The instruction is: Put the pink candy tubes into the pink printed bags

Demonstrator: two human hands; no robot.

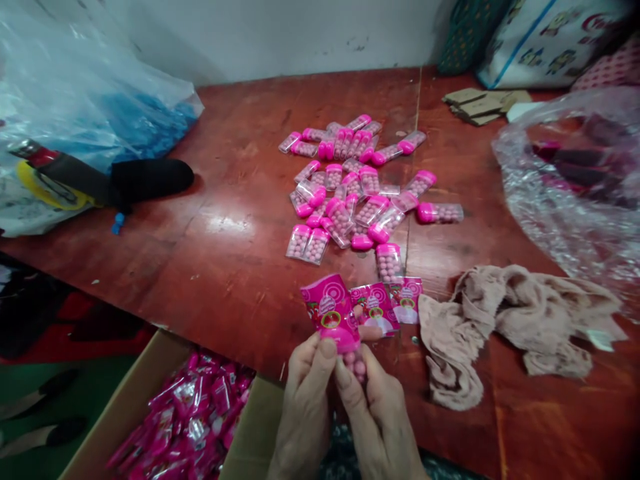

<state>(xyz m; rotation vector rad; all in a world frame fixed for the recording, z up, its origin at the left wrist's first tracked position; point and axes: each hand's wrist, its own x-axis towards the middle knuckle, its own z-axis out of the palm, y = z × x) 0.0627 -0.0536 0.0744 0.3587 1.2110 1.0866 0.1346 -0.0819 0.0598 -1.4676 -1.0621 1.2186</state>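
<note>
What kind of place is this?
Probably a small home workshop for packing candy: loose candy tubes heaped on a worn red table, and a cardboard box full of pink packets.

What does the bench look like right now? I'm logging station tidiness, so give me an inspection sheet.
Surface: red wooden table, worn and scuffed.
Job's things: pink candy vial held in both hands, partly in a pink wrapper; loose vials pile; two pink wrappers near the table's front edge.
Clutter: beige cloth, cardboard scraps, black handle.
Grippers: left hand and right hand pinch the vial.
Cables: nothing seen.
Surroundings: cardboard box of pink packets below, plastic bags at both sides.
</note>
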